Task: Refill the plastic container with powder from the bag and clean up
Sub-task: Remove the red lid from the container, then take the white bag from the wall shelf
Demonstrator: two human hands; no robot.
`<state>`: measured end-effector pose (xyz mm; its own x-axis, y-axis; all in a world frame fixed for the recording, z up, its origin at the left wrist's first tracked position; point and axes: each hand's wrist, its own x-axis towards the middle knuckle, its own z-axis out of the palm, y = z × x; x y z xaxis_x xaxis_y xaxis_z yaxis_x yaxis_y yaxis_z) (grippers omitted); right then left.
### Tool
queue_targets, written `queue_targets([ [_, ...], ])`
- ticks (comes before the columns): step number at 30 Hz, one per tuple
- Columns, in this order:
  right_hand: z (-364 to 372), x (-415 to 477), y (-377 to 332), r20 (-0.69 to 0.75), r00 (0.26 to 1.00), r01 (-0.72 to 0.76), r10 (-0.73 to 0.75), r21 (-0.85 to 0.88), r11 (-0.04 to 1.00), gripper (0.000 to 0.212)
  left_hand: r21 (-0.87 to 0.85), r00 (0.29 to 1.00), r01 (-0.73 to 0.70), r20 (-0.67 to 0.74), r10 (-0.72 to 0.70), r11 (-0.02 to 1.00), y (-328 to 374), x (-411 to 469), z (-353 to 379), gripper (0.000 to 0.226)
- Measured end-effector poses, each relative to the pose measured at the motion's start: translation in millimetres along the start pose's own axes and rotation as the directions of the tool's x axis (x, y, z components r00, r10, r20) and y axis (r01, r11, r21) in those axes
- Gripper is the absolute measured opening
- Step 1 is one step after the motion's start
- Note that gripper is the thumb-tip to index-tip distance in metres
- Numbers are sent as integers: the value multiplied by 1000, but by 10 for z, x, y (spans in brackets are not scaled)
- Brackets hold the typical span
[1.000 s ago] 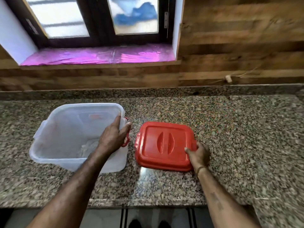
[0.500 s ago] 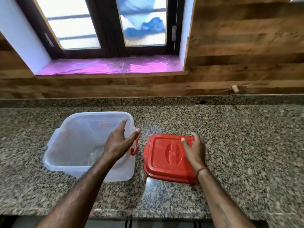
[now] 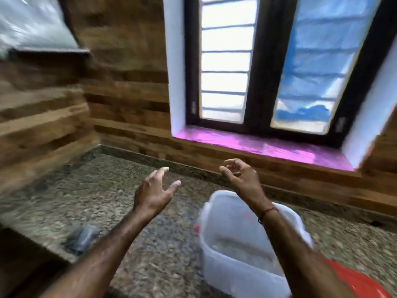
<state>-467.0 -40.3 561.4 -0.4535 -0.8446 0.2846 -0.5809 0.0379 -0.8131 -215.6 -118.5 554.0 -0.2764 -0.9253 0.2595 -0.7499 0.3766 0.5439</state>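
The clear plastic container (image 3: 234, 250) stands open on the granite counter (image 3: 111, 201), a little white powder in its bottom. Its red lid (image 3: 361, 282) lies to the right, mostly cut off at the frame's lower right corner. My left hand (image 3: 153, 190) is raised in the air left of the container, fingers spread, holding nothing. My right hand (image 3: 241, 177) is raised above the container's far rim, fingers loosely curled and empty. My right forearm crosses over the container. No bag of powder is clearly visible. The view is blurred.
A small dark grey object (image 3: 82, 237) lies on the counter at the lower left, near a dark recess. Wooden walls meet at the back left corner. A window with a pink sill (image 3: 268, 149) is behind. A pale shelf or hood (image 3: 32, 29) hangs at upper left.
My view has swung up and to the left. My left hand has left the container and my right hand has left the red lid; both are now lifted in the air, empty.
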Motion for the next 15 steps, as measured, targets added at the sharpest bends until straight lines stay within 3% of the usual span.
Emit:
queue_targets([
  [5,1201,357,-1058,137,984,119,-112,-40,992,34,73,994,38,-101,-31,997,-1077,292,-1084,64],
  [8,1815,573,-1755,184,962,214,-203,-43,976,50,82,983,71,-177,-55,994,-1613,499,-1758,67],
  [12,2417,1018,-2665,211,925,335,-315,-65,940,48,51,954,96,-291,-77,994,-2052,959,-2629,78],
  [15,2758,1446,-3256,191,894,417,-405,-30,908,54,122,931,92,-363,-42,988,-2209,1331,-3252,68],
])
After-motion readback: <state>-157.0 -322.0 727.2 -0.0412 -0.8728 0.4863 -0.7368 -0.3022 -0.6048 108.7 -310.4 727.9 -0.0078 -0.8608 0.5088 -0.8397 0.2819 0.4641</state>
